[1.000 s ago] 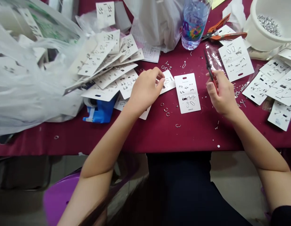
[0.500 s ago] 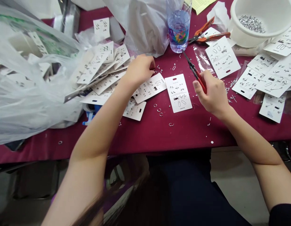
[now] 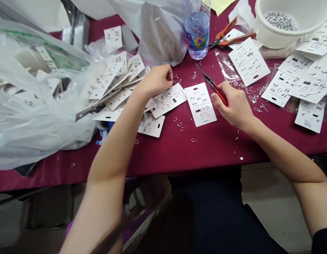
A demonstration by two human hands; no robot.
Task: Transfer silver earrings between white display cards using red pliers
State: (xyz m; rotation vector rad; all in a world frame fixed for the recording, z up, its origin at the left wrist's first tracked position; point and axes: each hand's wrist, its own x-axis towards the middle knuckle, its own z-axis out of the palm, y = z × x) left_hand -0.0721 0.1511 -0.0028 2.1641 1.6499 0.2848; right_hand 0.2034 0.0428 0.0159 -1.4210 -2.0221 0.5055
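Note:
My right hand [image 3: 233,106] is closed around red-handled pliers [image 3: 219,93], whose dark, narrow jaws point away to the left. Just beyond the inner end of the card pile, my left hand [image 3: 158,79] has its fingers pinched together at some small metal pieces; whatever lies between the fingertips is too small to make out. Between the hands lies a white earring card [image 3: 200,118] carrying several silver earrings, flat on the maroon cloth. Another earring card [image 3: 165,104] sits partly under my left wrist. Several loose metal rings [image 3: 179,124] lie nearer to me.
A translucent plastic bag [image 3: 47,134] and a heap of earring cards [image 3: 107,76] fill the left. Behind stand a water bottle [image 3: 197,38] and orange-handled pliers [image 3: 240,38]. A white tub [image 3: 269,37] of metal bits and more cards [image 3: 308,114] are at right.
The pliers in my right hand have shifted left and slightly toward me, above the card. My left hand stays pinched at the small pieces. The view has shifted a little.

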